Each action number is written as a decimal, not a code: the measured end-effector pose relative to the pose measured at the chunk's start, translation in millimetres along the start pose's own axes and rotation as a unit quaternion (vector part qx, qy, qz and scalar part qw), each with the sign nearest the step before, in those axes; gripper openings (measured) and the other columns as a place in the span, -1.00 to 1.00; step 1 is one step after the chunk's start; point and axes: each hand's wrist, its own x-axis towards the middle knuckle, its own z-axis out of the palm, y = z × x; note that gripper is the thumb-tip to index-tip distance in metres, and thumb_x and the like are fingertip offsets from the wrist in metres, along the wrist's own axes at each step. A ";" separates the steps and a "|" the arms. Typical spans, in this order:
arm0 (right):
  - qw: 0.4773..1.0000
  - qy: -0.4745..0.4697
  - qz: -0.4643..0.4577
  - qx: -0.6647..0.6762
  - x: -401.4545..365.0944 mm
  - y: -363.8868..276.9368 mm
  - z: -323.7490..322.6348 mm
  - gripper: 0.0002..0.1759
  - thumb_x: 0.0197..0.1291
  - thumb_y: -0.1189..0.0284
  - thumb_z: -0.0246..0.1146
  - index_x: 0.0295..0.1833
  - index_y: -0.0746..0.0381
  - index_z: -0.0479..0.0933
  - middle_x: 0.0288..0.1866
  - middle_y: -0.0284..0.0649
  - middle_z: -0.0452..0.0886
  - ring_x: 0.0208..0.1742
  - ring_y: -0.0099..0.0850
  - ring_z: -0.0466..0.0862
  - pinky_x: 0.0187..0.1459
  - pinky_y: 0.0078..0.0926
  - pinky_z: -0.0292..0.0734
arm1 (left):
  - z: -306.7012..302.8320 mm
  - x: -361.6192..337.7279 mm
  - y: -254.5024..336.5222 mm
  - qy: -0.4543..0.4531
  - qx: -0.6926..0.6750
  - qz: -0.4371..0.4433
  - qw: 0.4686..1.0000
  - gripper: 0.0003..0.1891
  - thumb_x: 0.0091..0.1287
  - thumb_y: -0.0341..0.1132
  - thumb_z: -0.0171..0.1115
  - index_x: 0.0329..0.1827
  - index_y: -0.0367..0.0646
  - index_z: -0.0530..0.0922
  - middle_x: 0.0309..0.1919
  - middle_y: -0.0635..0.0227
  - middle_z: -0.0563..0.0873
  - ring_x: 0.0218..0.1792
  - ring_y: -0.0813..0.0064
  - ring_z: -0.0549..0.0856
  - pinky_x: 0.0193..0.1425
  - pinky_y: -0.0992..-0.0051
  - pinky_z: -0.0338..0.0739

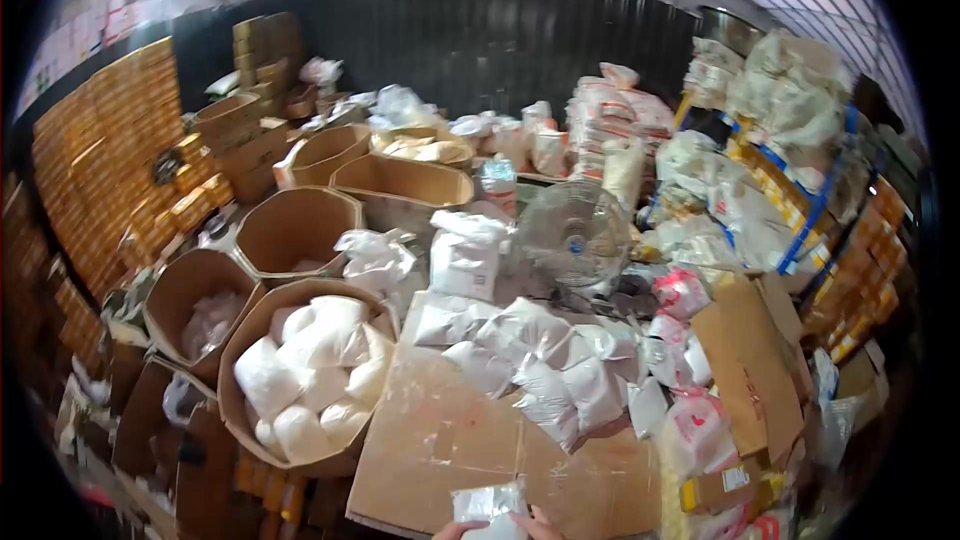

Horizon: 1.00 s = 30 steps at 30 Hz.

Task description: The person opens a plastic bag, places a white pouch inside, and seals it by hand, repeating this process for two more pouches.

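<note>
At the bottom edge of the head view, a small white plastic bag with a shiny clear top is held between my two hands. My left hand grips its left side, and my right hand grips its right side. Only the fingers show; the rest of both hands is cut off by the frame. Under and beyond them lies a flat cardboard sheet. Several filled white bags are heaped on its far part. What the bag holds cannot be made out.
To the left stands an open cardboard bin full of white bags, with more open bins behind it. A fan stands beyond the heap. Pink-and-white bags and a cardboard flap are at right. Stacked sacks are at the back.
</note>
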 end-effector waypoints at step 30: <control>0.911 0.296 0.179 -0.226 -174.9 313.8 -246.5 -0.79 0.17 0.30 0.28 -0.24 0.23 0.59 -0.38 -0.29 0.62 -0.44 -0.38 0.60 -0.38 -0.38 0.52 | -304.5 -85.7 -250.6 0.340 0.071 -0.258 0.902 -0.80 0.31 -0.21 0.15 -0.39 -0.13 0.55 -0.53 0.32 0.60 -0.56 0.37 0.61 -0.51 0.33 0.56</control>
